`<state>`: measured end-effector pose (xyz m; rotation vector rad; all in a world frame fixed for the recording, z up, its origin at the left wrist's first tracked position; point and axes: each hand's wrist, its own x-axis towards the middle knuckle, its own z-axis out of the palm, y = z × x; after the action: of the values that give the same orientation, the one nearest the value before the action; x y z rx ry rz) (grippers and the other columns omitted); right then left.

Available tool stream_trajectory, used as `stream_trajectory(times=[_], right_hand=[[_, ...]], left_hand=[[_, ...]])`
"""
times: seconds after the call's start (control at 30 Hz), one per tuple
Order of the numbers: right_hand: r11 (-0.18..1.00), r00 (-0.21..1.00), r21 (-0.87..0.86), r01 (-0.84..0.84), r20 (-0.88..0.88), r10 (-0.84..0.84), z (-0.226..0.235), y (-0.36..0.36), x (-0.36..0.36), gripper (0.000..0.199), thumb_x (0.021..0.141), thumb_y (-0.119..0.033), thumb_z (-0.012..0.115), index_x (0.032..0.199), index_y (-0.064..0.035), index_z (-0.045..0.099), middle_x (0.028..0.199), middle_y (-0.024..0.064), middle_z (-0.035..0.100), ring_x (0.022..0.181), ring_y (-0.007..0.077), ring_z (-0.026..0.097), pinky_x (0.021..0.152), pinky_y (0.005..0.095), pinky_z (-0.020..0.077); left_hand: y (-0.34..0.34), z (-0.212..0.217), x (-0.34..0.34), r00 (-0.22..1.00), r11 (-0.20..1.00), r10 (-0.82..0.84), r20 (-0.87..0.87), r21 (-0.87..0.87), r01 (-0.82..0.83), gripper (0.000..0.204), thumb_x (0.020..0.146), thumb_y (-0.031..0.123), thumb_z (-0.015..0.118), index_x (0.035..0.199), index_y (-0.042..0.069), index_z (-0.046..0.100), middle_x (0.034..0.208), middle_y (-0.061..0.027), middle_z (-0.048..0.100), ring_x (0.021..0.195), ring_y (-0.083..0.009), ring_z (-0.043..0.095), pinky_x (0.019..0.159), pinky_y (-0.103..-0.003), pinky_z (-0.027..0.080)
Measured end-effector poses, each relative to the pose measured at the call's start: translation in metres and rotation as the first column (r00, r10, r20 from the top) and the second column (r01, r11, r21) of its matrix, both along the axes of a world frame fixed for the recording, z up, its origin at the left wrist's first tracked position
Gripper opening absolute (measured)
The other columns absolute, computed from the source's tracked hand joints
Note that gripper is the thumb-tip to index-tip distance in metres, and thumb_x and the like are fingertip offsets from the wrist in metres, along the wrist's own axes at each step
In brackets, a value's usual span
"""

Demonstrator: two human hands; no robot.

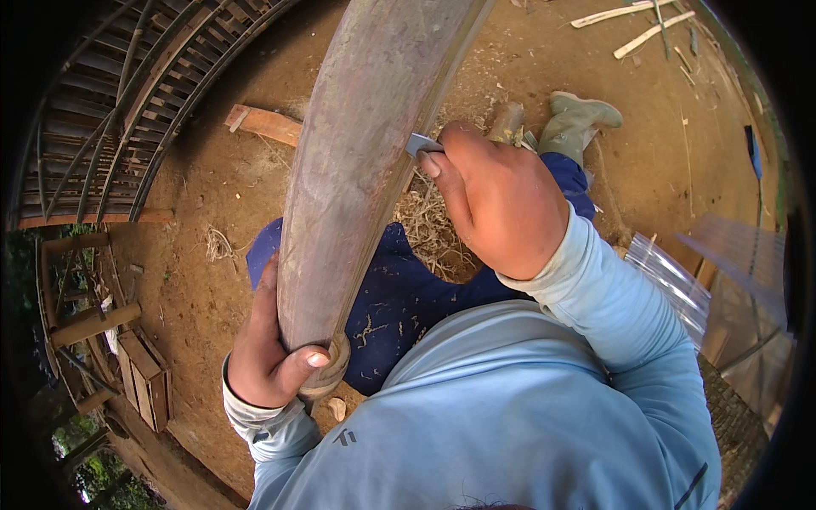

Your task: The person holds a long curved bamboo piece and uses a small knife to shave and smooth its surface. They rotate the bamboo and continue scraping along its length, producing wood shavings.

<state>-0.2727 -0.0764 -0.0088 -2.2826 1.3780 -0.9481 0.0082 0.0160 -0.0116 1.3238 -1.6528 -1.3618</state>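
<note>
A long, thick, grey-brown length that looks like bamboo or wood slants from my left hand up past the top edge. My left hand is closed round its near end, thumb on the upper face. A ringed, paler part shows beside that thumb. My right hand is closed on a small knife, thumb along it. Only a short bit of blade shows, at the right edge of the length; the fist hides the handle. Thin curled shavings lie heaped below, between my legs.
A slatted bamboo structure stands at the far left, above a wooden crate. A reddish board lies on the dirt ground. My boot is beyond my right hand. Clear corrugated sheets are at right; pale strips lie far right.
</note>
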Motion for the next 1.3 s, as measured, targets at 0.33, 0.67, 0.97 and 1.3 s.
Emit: stream_trajectory(times=[0.33, 0.67, 0.97, 1.3], right_hand=[[0.997, 1.0, 0.07, -0.021, 0.019, 0.02, -0.011, 0.015, 0.001, 0.019, 0.096, -0.018, 0.06, 0.088, -0.0026, 0.051, 0.061, 0.0201, 0.054, 0.057, 0.042, 0.059, 0.049, 0.0485, 0.0446], [0.873, 0.909, 0.325, -0.363, -0.081, 0.408, -0.033, 0.053, 0.023, 0.017, 0.095, -0.023, 0.059, 0.09, -0.0063, 0.056, 0.065, 0.0181, 0.062, 0.06, 0.0354, 0.066, 0.051, 0.0463, 0.0516], [0.989, 0.994, -0.111, 0.098, 0.048, -0.093, -0.003, -0.02, -0.021, 0.028, 0.103, -0.028, 0.05, 0.086, -0.005, 0.053, 0.062, 0.0164, 0.051, 0.054, 0.0334, 0.055, 0.052, 0.0409, 0.0434], [0.977, 0.973, -0.119, 0.178, 0.167, -0.157, 0.012, -0.039, -0.016, 0.032, 0.104, -0.029, 0.05, 0.087, -0.0029, 0.053, 0.062, 0.0121, 0.05, 0.052, 0.0282, 0.048, 0.053, 0.0368, 0.041]], left_hand=[[0.004, 0.003, -0.005, 1.0, 1.0, 0.02, -0.003, -0.006, -0.02, 0.112, 0.082, 0.05, 0.074, 0.15, -0.015, 0.013, 0.144, -0.0268, 0.042, 0.134, -0.0317, 0.043, 0.112, -0.039, 0.031], [0.008, 0.003, -0.004, 0.998, 0.998, -0.009, 0.065, -0.056, 0.012, 0.11, 0.084, 0.051, 0.072, 0.15, -0.015, 0.013, 0.146, -0.0265, 0.04, 0.135, -0.0315, 0.042, 0.112, -0.039, 0.031], [0.002, 0.003, 0.002, 0.999, 0.999, -0.042, 0.029, -0.03, 0.043, 0.109, 0.085, 0.055, 0.07, 0.151, -0.013, 0.015, 0.146, -0.0248, 0.041, 0.136, -0.0311, 0.041, 0.112, -0.038, 0.03], [-0.005, 0.006, 0.006, 0.999, 0.998, -0.031, -0.041, 0.062, 0.033, 0.113, 0.082, 0.057, 0.072, 0.151, -0.013, 0.016, 0.148, -0.0242, 0.039, 0.139, -0.0311, 0.038, 0.114, -0.038, 0.026]])
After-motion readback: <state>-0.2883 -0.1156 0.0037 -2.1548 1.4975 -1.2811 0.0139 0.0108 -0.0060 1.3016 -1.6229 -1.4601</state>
